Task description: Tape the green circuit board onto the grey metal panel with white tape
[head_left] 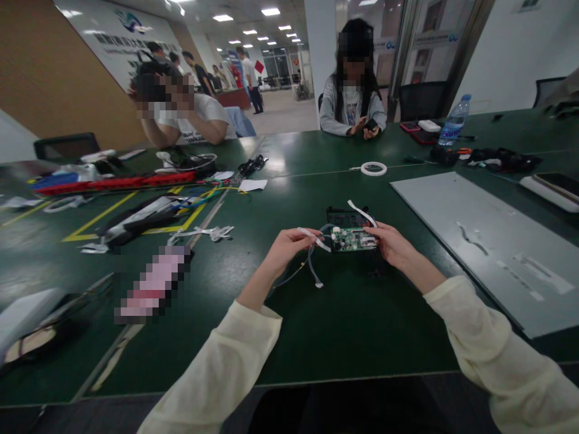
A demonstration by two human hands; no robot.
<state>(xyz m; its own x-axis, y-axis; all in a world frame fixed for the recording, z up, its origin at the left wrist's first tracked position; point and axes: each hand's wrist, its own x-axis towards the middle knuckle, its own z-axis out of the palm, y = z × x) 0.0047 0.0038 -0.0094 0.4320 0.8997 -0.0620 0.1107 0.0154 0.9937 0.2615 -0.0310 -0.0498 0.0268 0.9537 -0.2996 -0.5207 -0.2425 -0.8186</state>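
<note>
My right hand (394,246) grips the right edge of a green circuit board (351,239), thumb on top. Close to the board's left end, my left hand (289,247) is closed in a pinch on a white flat strip (322,243); whether it is tape or ribbon cable I cannot tell. Another white strip (360,211) rises behind the board, by my right thumb. Behind and below the board shows a black plastic frame (346,215), partly hidden by it. A grey cable (312,269) with a small white connector hangs below my left fingers.
A large grey panel (456,223) lies to the right, a white cable coil (373,169) further back. On the left are a pink phone-like object (156,280), wires and a long red strip (117,182). A water bottle (456,120) stands back right. Two people sit across the table.
</note>
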